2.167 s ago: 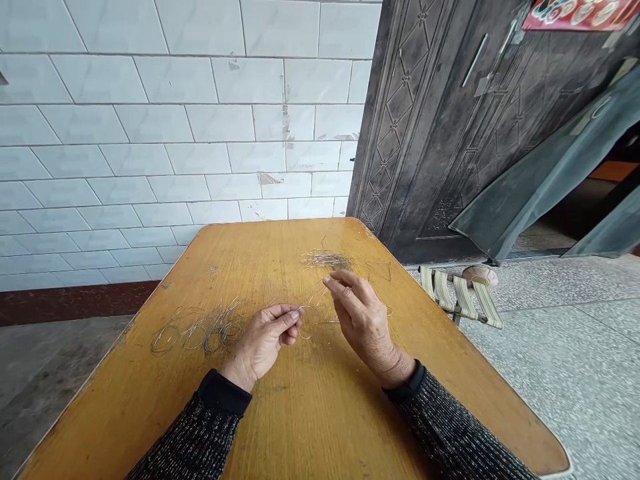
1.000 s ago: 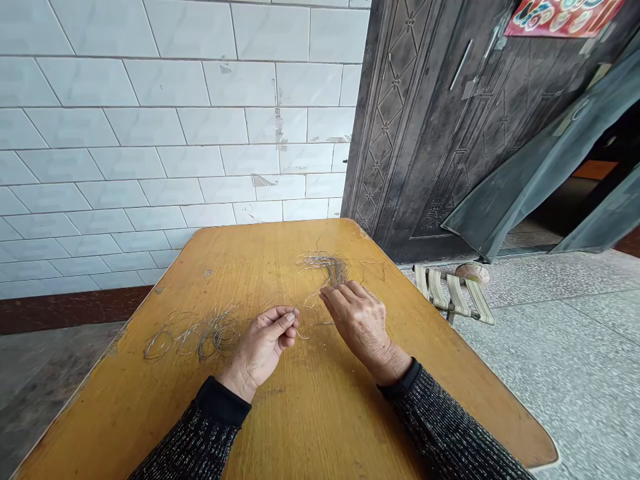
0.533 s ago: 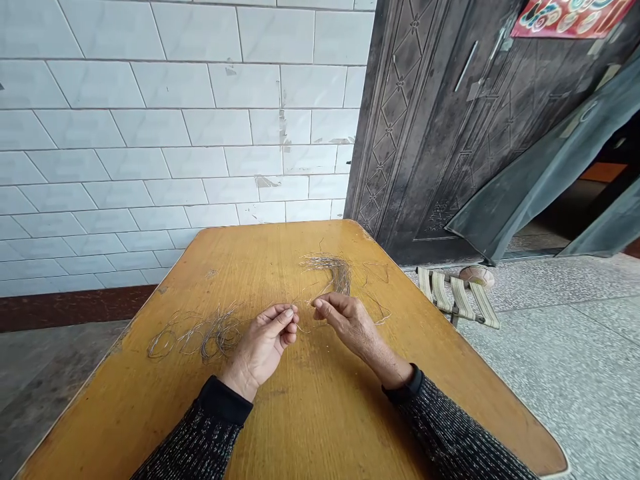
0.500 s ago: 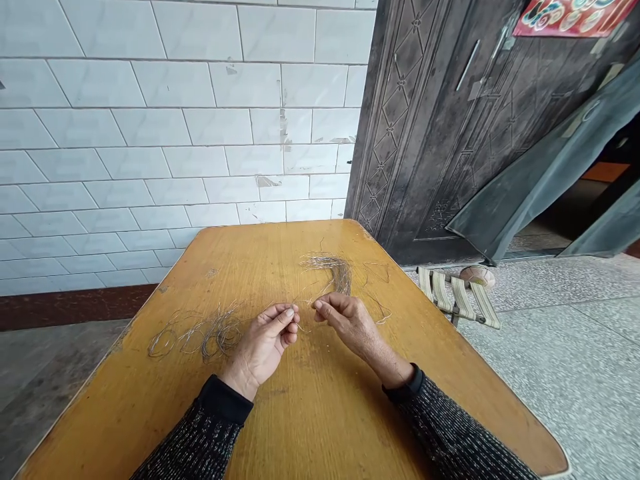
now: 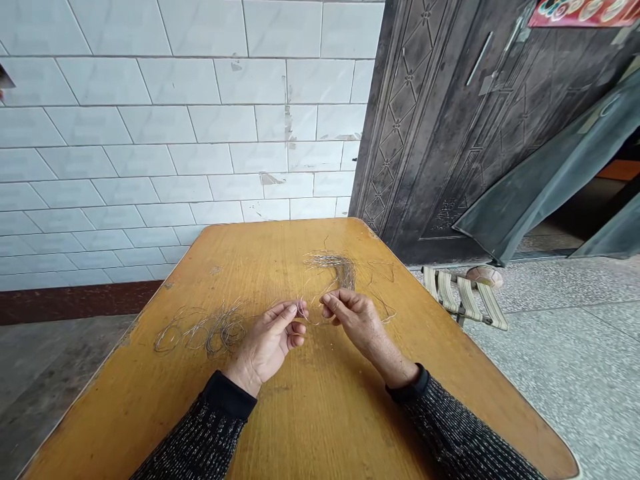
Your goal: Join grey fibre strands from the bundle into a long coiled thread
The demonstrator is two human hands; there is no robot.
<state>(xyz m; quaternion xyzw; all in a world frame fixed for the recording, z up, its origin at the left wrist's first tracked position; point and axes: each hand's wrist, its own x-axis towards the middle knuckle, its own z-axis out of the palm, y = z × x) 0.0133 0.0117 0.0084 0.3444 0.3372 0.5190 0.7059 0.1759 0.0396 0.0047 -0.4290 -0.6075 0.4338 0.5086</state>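
Note:
A thin wire [image 5: 313, 324] curves between my two hands above the middle of the table. My left hand [image 5: 273, 337] pinches it between thumb and forefinger, the other fingers loosely curled. Close by on the right, my right hand [image 5: 354, 319] is closed in a pinch on the wire too, its fingertips a short way from the left ones. Left of my left hand lie tangled loops of wire [image 5: 220, 331]. Just beyond my right hand rests a bent bundle of wires [image 5: 345, 270], partly hidden behind the hand.
The wooden table [image 5: 270, 433] has rounded corners and reaches toward a white tiled wall [image 5: 165, 123]. A few stray wires [image 5: 383, 308] lie at its right side. Past the right edge stand a strap-topped stool [image 5: 467, 298] and a dark metal door [image 5: 450, 133] with a grey curtain [image 5: 545, 180].
My hands have shifted slightly right in the view, along with the whole scene. The left fingertips have opened a little, and a curved part of the wire now shows at them.

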